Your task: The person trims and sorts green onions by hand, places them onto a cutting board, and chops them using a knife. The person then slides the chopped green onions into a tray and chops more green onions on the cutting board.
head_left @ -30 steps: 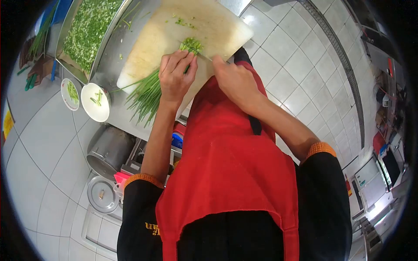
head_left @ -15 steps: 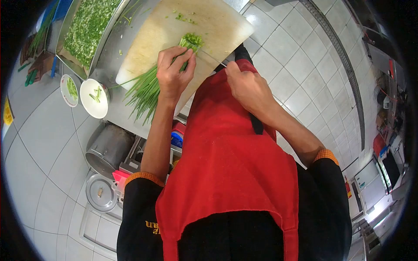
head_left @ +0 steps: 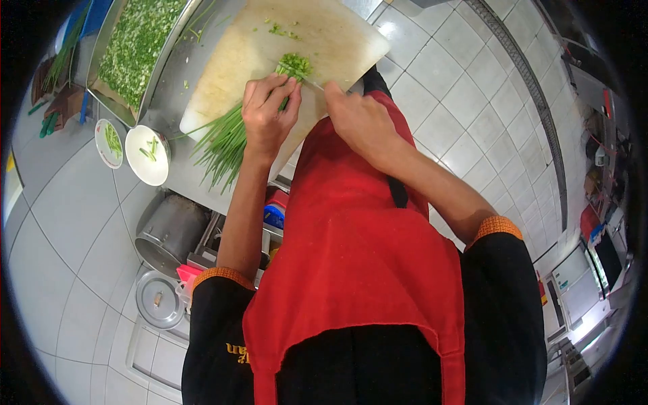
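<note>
Within reach of one cutting board (head_left: 327, 30): one tray (head_left: 156, 67) of chopped greens, two bowls (head_left: 156, 174). On a metal surface (head_left: 185, 172), over tiled floor (head_left: 455, 84). Pinning one green bunch (head_left: 226, 142) to the board, left hand (head_left: 271, 111) curled; gripping one knife (head_left: 314, 86) at the cut end, right hand (head_left: 361, 125) closed, palm down.

right hand (head_left: 362, 126) has moved nearer the greens (head_left: 225, 143)
</note>
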The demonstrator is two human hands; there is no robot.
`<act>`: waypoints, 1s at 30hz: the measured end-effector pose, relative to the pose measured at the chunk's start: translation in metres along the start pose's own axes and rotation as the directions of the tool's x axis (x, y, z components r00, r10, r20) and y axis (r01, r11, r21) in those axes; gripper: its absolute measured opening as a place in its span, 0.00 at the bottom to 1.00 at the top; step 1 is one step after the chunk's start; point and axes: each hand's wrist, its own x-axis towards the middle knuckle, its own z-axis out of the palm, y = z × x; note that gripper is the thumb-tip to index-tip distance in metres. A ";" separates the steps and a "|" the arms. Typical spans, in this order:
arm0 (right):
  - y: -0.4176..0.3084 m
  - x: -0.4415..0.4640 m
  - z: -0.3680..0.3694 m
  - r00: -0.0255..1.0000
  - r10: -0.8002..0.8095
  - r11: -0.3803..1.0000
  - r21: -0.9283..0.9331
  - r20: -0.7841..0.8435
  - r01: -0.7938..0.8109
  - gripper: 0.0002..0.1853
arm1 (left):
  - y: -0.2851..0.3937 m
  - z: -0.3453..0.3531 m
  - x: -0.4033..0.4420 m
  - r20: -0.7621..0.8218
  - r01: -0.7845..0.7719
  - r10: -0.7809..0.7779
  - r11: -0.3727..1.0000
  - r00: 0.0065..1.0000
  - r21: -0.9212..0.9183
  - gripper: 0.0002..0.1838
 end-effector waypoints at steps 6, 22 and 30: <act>0.032 -0.049 0.003 0.987 0.102 0.994 0.034 0.121 -0.107 0.05 | -0.002 0.002 -0.001 -0.016 -0.003 0.002 1.000 1.000 -0.011 0.10; 0.000 -0.017 -0.008 0.999 -0.008 0.999 -0.036 0.035 0.009 0.04 | -0.005 0.001 -0.001 -0.038 0.004 -0.006 0.998 0.999 -0.067 0.10; -0.007 0.000 0.009 1.000 0.008 1.000 -0.005 -0.028 -0.008 0.05 | -0.002 -0.001 -0.001 -0.005 -0.005 0.005 1.000 1.000 -0.023 0.09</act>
